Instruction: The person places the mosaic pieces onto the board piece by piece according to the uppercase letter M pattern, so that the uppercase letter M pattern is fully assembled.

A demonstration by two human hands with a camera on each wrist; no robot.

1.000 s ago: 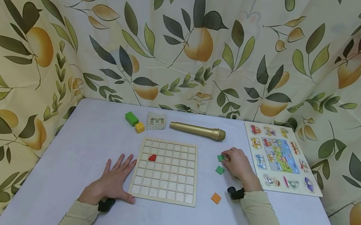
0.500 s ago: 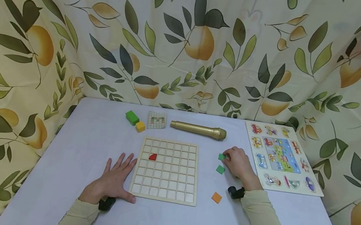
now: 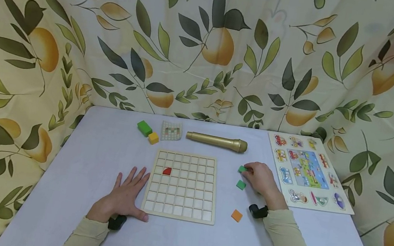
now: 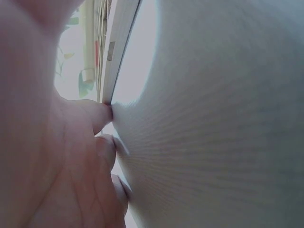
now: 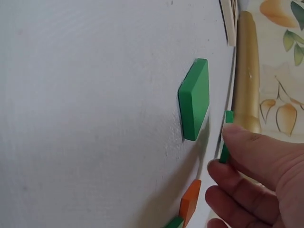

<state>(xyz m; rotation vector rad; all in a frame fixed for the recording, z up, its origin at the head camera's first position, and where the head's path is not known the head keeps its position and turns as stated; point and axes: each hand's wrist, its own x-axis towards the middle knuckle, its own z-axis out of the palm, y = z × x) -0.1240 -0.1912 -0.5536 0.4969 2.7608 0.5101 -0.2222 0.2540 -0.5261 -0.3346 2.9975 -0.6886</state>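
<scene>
My right hand (image 3: 261,181) pinches a small green tile (image 3: 241,169) between thumb and fingers, right of the gridded board (image 3: 177,218); the right wrist view shows this held tile (image 5: 229,116) edge-on. A second green tile (image 3: 241,184) lies just nearer, with an orange tile (image 3: 237,215) further toward me. My left hand (image 3: 122,199) rests on the table with fingers spread, its fingers beside the board's left edge and its thumb by the near left corner. A red quarter-round piece (image 3: 167,171) sits in one cell of the board.
Behind the board are a green block (image 3: 144,128), a yellow block (image 3: 153,138), a small patterned grid card (image 3: 171,131) and a gold microphone-shaped object (image 3: 216,141). A picture board (image 3: 305,200) lies at the right. In the right wrist view another green piece (image 5: 175,222) shows beside the orange tile (image 5: 190,202).
The green tile in my right hand has shifted slightly away from me, widening the gap to the second green tile. My left hand stays in place.
</scene>
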